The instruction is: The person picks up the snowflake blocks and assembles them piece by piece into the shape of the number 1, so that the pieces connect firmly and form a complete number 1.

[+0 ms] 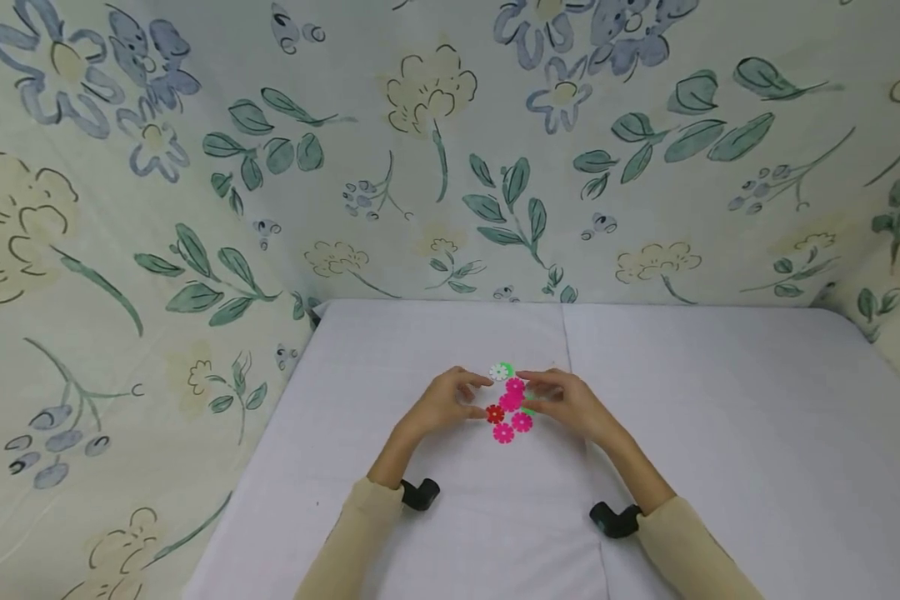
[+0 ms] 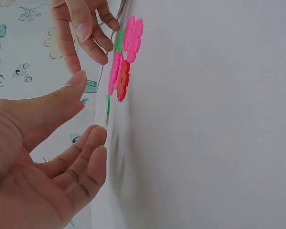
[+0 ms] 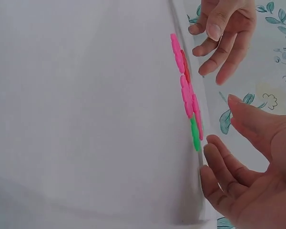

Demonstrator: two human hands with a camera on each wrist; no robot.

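Several small flower-shaped plastic discs lie grouped on the white cloth in the head view: pink ones (image 1: pixel 503 433), a red one (image 1: pixel 495 414), a white one (image 1: pixel 498 372) and green ones (image 1: pixel 508 368). To their left is my left hand (image 1: pixel 444 402), fingers loosely bent and thumb spread apart. My right hand (image 1: pixel 567 404) curves around the group's other side in a similar pose. Both wrist views show bare space between thumb and fingers of the left hand (image 2: pixel 43 157) and the right hand (image 3: pixel 257 167). The right hand partly hides a green disc (image 1: pixel 528 407).
A white cloth (image 1: pixel 720 433) covers the table, with a crease running from front to back. Behind and left of it hangs a flower-printed curtain (image 1: pixel 420 208). Black wrist mounts (image 1: pixel 421 494) stick out inward from both sleeves, low over the table.
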